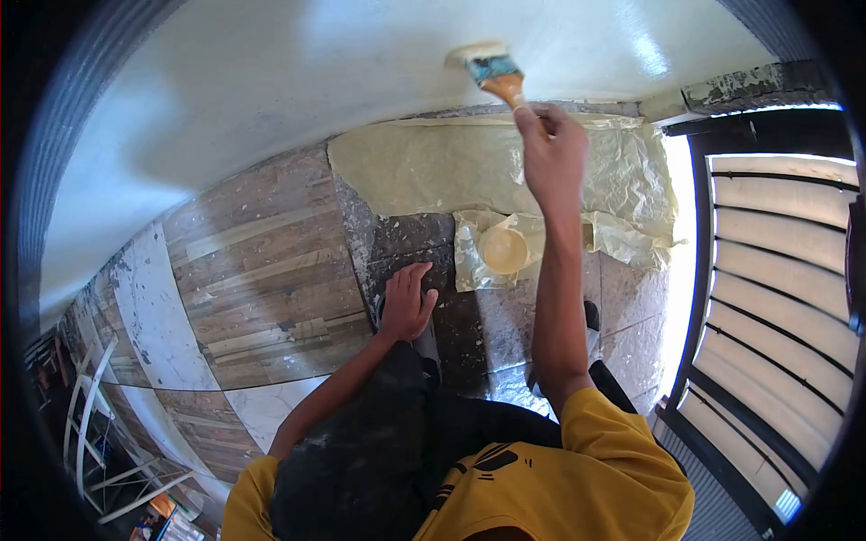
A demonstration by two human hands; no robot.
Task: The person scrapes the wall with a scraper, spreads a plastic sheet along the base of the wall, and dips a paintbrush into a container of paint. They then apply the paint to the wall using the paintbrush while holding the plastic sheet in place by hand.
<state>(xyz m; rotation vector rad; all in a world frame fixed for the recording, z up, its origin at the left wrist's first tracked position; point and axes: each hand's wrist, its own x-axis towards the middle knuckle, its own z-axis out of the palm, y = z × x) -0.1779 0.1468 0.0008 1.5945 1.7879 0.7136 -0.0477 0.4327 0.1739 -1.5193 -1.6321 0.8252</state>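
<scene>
My right hand (pixel 554 153) is closed round the handle of a paintbrush (pixel 503 83). The brush has an orange-brown handle and a paint-smeared blue ferrule, and its pale bristles lie against the white wall (pixel 379 68). My left hand (pixel 408 304) rests near my knee with its fingers stretched out, holding nothing. Between my arms, a small round tub (pixel 503 250) of cream-coloured paint sits on a piece of yellowish paper (pixel 465 236) on the floor.
A crumpled yellowish sheet (pixel 433 167) covers the floor along the wall's foot. Paint-spotted wood-look tiles (pixel 262 261) lie to the left. A dark barred gate (pixel 699 270) stands at the right. At the lower left is a white metal frame (pixel 86 424) among assorted items.
</scene>
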